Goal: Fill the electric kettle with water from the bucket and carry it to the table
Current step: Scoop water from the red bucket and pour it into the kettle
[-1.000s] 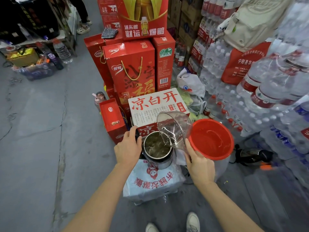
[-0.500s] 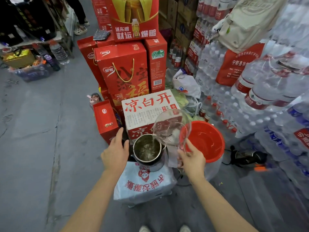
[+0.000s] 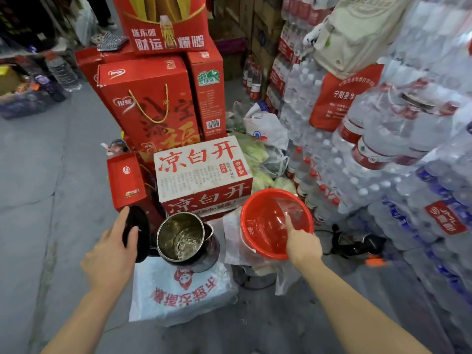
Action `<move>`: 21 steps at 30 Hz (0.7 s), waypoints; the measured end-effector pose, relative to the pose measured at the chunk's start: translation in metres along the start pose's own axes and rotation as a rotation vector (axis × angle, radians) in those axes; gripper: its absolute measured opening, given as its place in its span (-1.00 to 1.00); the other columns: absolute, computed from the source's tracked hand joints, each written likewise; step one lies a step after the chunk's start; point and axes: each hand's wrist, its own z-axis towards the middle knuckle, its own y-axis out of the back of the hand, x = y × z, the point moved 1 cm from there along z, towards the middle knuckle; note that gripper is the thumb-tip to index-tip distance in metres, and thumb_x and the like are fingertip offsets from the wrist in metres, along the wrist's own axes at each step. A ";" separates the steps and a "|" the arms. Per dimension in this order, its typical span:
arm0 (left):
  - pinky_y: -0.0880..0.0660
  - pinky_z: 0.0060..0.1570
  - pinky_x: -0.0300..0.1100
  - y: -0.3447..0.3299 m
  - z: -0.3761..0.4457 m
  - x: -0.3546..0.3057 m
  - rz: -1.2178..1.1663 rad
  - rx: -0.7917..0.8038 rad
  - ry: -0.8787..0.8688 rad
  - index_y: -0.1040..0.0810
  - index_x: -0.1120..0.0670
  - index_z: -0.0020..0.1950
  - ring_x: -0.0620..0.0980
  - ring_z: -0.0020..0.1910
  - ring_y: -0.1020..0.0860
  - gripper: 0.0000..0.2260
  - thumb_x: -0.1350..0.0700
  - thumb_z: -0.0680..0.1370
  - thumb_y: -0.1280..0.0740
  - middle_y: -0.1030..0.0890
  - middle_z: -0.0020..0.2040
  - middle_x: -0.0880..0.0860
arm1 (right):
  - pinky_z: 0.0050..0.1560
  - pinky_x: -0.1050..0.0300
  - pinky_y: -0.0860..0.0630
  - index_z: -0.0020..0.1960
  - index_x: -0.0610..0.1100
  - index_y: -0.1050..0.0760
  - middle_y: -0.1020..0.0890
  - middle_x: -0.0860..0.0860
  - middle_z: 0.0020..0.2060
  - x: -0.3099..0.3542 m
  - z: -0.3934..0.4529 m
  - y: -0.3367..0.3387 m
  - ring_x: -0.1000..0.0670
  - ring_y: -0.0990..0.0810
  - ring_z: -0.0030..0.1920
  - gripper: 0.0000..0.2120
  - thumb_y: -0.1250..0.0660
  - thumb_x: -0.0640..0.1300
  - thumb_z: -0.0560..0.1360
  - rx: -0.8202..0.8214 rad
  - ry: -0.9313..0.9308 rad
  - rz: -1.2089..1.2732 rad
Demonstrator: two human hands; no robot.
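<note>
The steel electric kettle (image 3: 182,237) stands open on a white printed sack (image 3: 178,292), with water inside it. Its black lid (image 3: 139,232) is tipped back to the left, and my left hand (image 3: 112,251) rests against that lid. To the right stands the red bucket (image 3: 249,221) with water in it. My right hand (image 3: 302,246) holds a clear plastic scoop (image 3: 288,210) that sits down inside the bucket, against its near right rim.
A white carton with red characters (image 3: 201,169) stands just behind the kettle, with red gift boxes (image 3: 150,108) stacked beyond it. Shrink-wrapped water bottle packs (image 3: 398,154) wall off the right side. Grey concrete floor (image 3: 33,200) stretches to the left. A dark appliance (image 3: 357,244) lies behind the bucket.
The scoop was tipped over the kettle and pouring; my right hand has since swung it right and down into the bucket. My left hand stays on the lid.
</note>
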 end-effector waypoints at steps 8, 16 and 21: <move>-0.48 -0.22 0.13 0.005 -0.004 -0.011 0.011 -0.012 0.052 -0.32 -0.18 0.47 0.37 -0.15 -0.58 -0.58 -0.04 0.60 -0.22 -0.62 0.13 0.24 | 0.22 -0.02 -0.56 0.67 0.05 -0.08 -0.66 -0.13 0.23 0.007 0.047 -0.039 -0.17 -0.65 0.22 -0.29 -0.19 -0.22 0.57 0.154 -0.078 0.408; -0.39 -0.32 0.06 0.009 -0.006 -0.013 -0.010 -0.020 0.044 -0.39 -0.12 0.45 0.37 -0.24 -0.58 -0.59 -0.01 0.59 -0.26 -0.63 0.03 0.26 | -0.63 0.19 -0.33 0.63 -0.04 -0.20 -0.54 -0.08 -0.52 -0.042 0.000 -0.057 0.06 -0.37 -0.62 -0.33 -0.33 -0.34 0.60 0.164 -0.339 1.358; -0.33 -0.43 -0.06 0.010 -0.004 -0.012 -0.035 -0.030 -0.010 -0.43 -0.09 0.42 0.32 -0.34 -0.57 -0.59 0.02 0.57 -0.30 -0.64 -0.06 0.25 | -0.62 0.21 -0.32 0.59 -0.02 -0.28 -0.53 -0.12 -0.45 -0.045 -0.043 -0.050 0.04 -0.34 -0.59 -0.36 -0.36 -0.33 0.59 0.117 -0.336 1.536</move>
